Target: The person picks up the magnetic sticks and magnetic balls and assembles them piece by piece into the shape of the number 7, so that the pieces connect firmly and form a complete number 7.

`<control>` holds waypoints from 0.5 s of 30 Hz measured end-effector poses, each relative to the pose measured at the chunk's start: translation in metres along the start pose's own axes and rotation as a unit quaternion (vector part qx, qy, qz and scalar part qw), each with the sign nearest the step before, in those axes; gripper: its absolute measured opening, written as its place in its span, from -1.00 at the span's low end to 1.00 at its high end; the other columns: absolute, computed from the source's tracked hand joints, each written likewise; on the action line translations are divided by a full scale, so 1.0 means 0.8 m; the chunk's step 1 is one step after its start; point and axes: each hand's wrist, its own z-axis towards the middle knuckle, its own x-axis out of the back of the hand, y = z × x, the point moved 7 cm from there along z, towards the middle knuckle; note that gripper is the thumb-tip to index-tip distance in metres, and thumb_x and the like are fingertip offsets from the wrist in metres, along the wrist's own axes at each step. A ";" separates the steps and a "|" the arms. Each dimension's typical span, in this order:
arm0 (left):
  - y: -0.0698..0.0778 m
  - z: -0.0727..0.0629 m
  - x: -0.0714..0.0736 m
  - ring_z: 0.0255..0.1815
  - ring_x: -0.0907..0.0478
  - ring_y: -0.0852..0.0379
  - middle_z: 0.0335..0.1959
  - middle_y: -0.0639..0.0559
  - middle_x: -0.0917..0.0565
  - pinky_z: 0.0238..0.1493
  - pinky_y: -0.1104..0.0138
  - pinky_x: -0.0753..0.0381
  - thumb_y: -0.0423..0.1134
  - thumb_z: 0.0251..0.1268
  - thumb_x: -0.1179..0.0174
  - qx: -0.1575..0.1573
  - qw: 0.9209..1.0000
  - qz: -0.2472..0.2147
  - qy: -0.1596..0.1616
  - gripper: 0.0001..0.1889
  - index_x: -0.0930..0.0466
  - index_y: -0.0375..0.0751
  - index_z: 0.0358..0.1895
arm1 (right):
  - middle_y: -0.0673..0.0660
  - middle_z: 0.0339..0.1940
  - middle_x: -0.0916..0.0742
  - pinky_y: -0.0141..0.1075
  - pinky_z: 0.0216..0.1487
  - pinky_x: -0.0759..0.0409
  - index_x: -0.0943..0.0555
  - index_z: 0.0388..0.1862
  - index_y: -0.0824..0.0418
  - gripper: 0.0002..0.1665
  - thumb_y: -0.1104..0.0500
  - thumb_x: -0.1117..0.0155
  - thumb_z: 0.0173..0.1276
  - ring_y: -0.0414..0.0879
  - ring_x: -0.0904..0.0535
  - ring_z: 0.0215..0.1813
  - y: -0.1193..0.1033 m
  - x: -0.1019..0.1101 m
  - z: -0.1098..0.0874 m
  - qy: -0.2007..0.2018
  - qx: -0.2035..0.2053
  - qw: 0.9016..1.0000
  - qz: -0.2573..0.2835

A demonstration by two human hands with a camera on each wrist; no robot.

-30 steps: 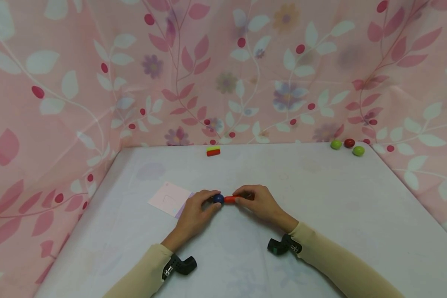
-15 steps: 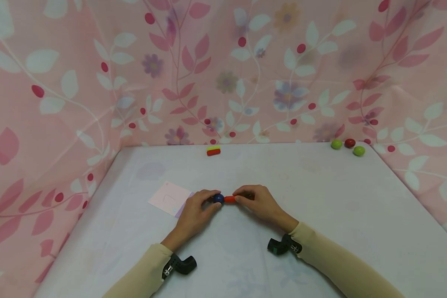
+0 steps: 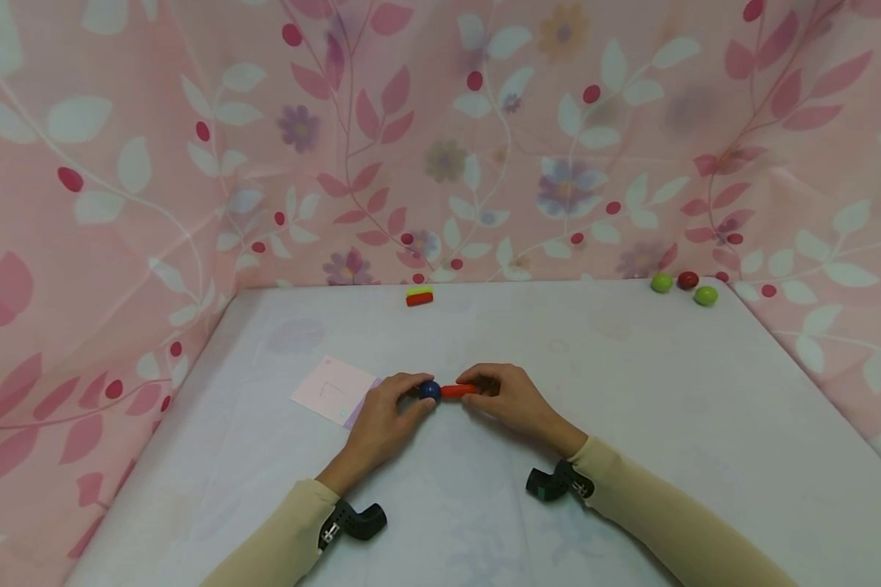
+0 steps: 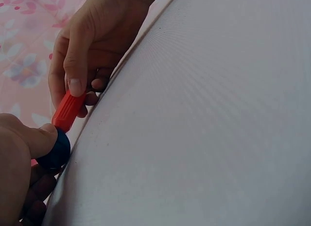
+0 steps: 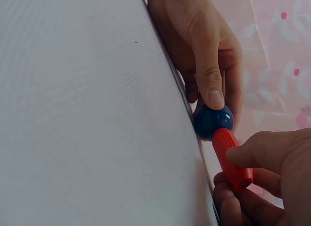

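In the head view, the glossy blue ball [image 3: 430,391] sits between the two hands, over the white tablecloth [image 3: 631,456]. The left hand [image 3: 382,416], on the left of the blue ball, pinches it between thumb and fingers. The right hand [image 3: 510,399], on the right of the ball, has thumb and fingertips clamped on the ridged red rod [image 3: 453,392], whose near end meets the ball's right side. Left of the blue ball, partly hidden by the left hand, lies a pale pink card [image 3: 329,391] with a lilac strip. Well beyond the ball, near the far edge, a yellow-green rod [image 3: 420,291] and a loose red rod [image 3: 420,300] lie side by side. Far off to the right of the ball, near the far corner, are two green balls [image 3: 706,295] and one dark red ball [image 3: 688,280]. The pink floral curtain [image 3: 440,163] hangs behind the ball.

In the left wrist view, the left thumb presses on the blue ball. Above the ball, the ridged red rod rises at a slant into the right hand, whose thumb lies on its upper end.

In the right wrist view, the left thumb rests on top of the blue ball. Below it, the ridged red rod touches the ball's surface, tilted, with the right thumb on its side and other fingers beneath.
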 end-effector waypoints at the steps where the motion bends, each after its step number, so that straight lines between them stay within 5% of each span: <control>1: 0.000 0.000 0.000 0.01 -0.64 0.06 0.01 0.03 -0.73 0.08 0.04 -0.59 -0.32 0.34 -0.43 -0.001 1.000 -0.001 0.000 -0.61 -0.69 -0.25 0.21 | 0.00 -0.08 -0.78 -0.25 -0.12 -0.65 -0.77 0.03 0.18 -0.75 0.25 -0.47 0.39 -0.12 -0.66 -0.23 0.000 0.000 0.000 0.000 0.001 1.000 0.000; 15: -0.003 -0.001 -0.001 0.03 -0.63 0.09 0.05 0.05 -0.72 0.12 0.05 -0.58 -0.30 0.34 -0.45 0.023 1.000 -0.015 -0.012 -0.59 -0.69 -0.20 0.24 | -0.02 -0.08 -0.78 -0.25 -0.12 -0.66 -0.79 0.03 0.16 -0.73 0.30 -0.47 0.36 -0.14 -0.66 -0.22 0.003 0.000 0.000 0.011 0.011 1.000 -0.018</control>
